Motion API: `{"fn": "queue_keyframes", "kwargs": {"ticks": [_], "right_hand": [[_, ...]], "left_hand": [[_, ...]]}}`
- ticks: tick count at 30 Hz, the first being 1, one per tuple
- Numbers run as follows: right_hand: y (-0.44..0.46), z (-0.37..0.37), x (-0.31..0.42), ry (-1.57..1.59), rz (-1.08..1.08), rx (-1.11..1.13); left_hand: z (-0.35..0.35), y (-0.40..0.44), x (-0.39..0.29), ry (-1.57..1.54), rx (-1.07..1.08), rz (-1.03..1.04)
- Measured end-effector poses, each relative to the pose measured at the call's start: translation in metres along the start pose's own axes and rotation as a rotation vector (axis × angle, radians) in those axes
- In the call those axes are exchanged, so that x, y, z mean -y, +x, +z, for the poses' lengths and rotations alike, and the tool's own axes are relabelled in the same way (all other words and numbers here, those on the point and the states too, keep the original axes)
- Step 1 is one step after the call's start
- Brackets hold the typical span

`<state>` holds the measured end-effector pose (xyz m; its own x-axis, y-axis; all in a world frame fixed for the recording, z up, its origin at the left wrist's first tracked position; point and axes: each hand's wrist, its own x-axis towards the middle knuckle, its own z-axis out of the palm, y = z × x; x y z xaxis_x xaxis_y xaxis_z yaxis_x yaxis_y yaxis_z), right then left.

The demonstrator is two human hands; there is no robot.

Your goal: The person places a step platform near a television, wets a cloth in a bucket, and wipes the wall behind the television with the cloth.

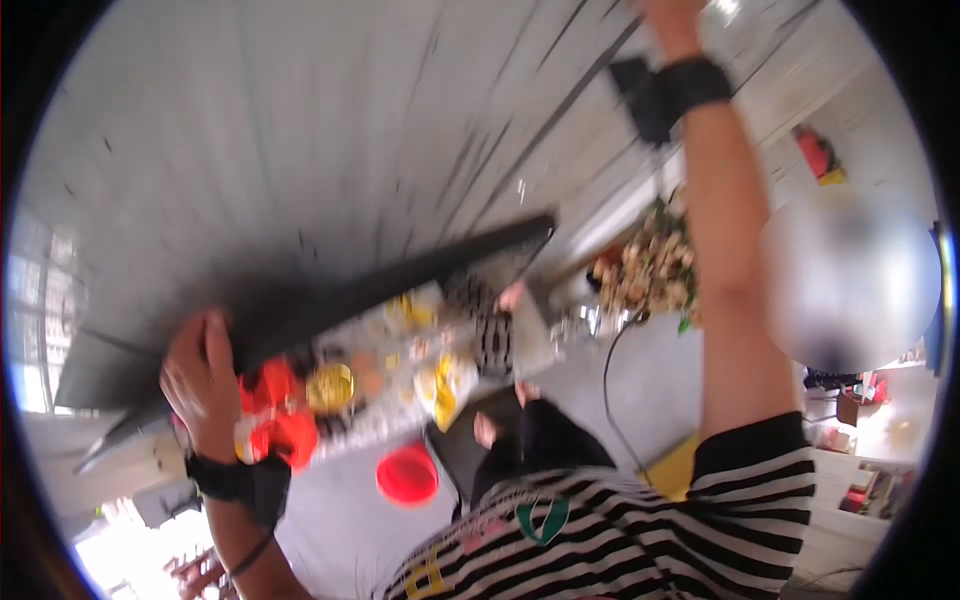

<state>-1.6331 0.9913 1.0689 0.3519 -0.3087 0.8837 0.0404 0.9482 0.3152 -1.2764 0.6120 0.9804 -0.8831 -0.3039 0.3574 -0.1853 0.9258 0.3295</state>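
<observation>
My left hand (205, 378), with a black band on its wrist, is at the lower left against the edge of a long dark panel (400, 268). Its fingers are bent and close together over that edge, though blur softens the contact. The panel slants up to a pointed corner near the middle. At the top right, my right hand (675, 25) reaches up beside a streaked grey surface (330, 110). The frame cuts off its fingers, so what it touches is hidden. A black band with a dark box is on that wrist.
Below the panel, a cluttered table (345, 435) bears red bags (285, 430), a round yellow container (330, 387) and yellow packets (445, 385). A red basin (407, 475) is on the floor. Dried flowers (650, 265) and a hanging cable (608, 390) are right of centre.
</observation>
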Motion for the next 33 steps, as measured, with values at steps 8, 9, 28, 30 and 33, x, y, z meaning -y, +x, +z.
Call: {"fn": "queue_keyframes", "kwargs": {"ticks": [8,9,28,30,33], "right_hand": [[0.057,-0.084,0.041,0.835,0.172,0.636],[0.064,-0.091,0.045,0.931,0.087,0.477],[0.308,0.158,-0.259,1.021,0.864,0.184],[0.348,0.167,-0.219,1.262,0.529,0.108],[0.412,0.138,-0.126,1.141,0.147,0.058]], "left_hand": [[-0.001,-0.003,-0.007,0.049,0.015,-0.028],[0.003,-0.003,-0.001,0.048,0.02,-0.042],[-0.002,0.001,-0.009,0.06,-0.095,-0.123],[-0.002,0.002,-0.01,0.068,-0.09,-0.144],[-0.006,-0.001,-0.011,0.069,-0.077,-0.149]]}}
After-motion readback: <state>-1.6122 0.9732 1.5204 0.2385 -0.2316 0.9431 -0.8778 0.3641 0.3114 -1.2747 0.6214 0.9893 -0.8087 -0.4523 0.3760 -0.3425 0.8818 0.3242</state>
